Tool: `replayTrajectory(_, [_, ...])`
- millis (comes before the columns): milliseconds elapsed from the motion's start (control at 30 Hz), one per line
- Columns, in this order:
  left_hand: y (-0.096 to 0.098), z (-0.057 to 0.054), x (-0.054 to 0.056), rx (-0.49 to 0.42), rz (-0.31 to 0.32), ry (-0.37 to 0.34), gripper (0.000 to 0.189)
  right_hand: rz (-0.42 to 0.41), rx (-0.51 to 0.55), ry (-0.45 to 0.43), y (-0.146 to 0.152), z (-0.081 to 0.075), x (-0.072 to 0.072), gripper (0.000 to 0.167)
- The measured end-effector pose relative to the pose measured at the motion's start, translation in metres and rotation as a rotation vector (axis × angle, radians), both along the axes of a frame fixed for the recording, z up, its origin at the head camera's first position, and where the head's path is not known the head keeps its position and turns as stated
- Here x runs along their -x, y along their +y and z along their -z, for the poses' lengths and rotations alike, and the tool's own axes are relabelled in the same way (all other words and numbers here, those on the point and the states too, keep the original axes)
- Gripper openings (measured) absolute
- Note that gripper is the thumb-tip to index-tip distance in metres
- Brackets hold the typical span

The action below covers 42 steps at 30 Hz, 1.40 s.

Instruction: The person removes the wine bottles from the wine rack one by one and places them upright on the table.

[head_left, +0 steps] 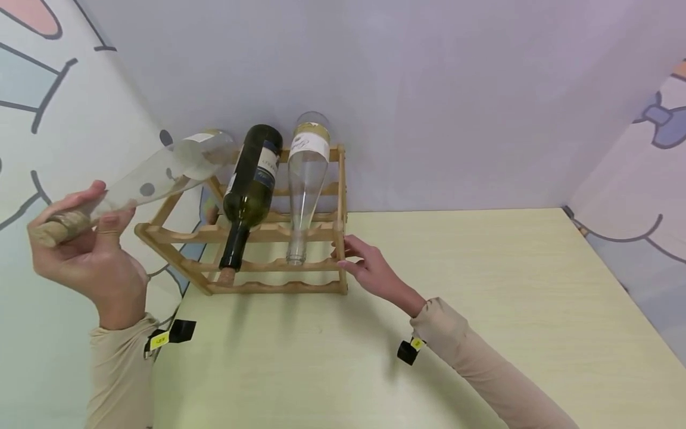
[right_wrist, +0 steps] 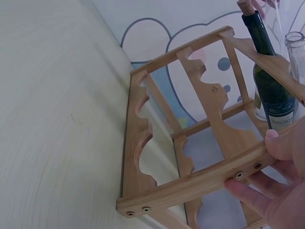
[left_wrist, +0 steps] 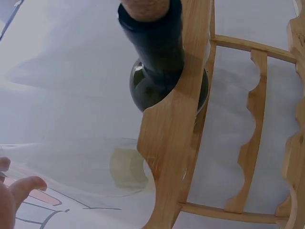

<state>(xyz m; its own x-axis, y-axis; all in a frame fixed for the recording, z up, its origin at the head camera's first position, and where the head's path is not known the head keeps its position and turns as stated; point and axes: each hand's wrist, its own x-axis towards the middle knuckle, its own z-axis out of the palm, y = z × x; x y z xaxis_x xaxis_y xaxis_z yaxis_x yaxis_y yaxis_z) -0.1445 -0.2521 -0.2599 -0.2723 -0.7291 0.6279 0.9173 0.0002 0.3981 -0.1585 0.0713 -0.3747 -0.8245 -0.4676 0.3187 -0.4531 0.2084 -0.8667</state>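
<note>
My left hand (head_left: 107, 256) grips the neck of a clear glass bottle (head_left: 145, 179) with a cork in it. The bottle tilts, its labelled base over the upper left of a wooden wine rack (head_left: 182, 236). Beside it on the rack's top tier lies a dark green wine bottle (head_left: 252, 196), corked, neck toward me. A second clear bottle (head_left: 308, 173), open at the mouth, lies to the right of that one. My right hand (head_left: 377, 277) holds the rack's right side post, thumb and fingers on either side of the wood (right_wrist: 205, 179).
The rack stands on a pale wooden table (head_left: 471, 310), near the back wall (head_left: 455, 107). Scalloped lower rails (head_left: 278, 287) run below the bottles. A wall with cartoon drawings (head_left: 32, 155) rises close on the left, another on the right.
</note>
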Motion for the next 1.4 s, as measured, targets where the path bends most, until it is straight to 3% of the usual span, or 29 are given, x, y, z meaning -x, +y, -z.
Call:
replayTrajectory(167, [-0.002, -0.009, -0.003, 0.029, -0.02, -0.021, 0.025, 0.008, 0.004, 0.009, 0.003, 0.0, 0.002, 0.028])
replayTrajectory(333, [-0.01, -0.013, -0.011, 0.092, -0.031, -0.089, 0.023, -0.004, 0.005, 0.002, 0.003, 0.0, 0.003, 0.028])
replayTrajectory(600, [-0.017, -0.019, -0.015, 0.046, 0.038, -0.065, 0.025, 0.013, -0.007, -0.009, 0.004, 0.0, 0.003, 0.027])
replayTrajectory(833, [-0.02, -0.024, -0.016, 0.076, 0.052, -0.088, 0.026, 0.026, -0.016, -0.026, 0.006, 0.001, 0.002, 0.027])
replayTrajectory(933, [-0.023, -0.027, -0.016, 0.053, 0.091, -0.08, 0.031, 0.029, -0.018, -0.017, 0.006, 0.001, 0.002, 0.028])
replayTrajectory(1167, [-0.033, -0.035, -0.022, 0.181, 0.082, -0.225, 0.026, 0.039, -0.023, -0.016, 0.007, 0.001, 0.003, 0.028])
replayTrajectory(1400, [-0.033, -0.04, -0.023, 0.204, 0.059, -0.271, 0.018, 0.042, -0.012, -0.013, 0.009, 0.0, 0.003, 0.027])
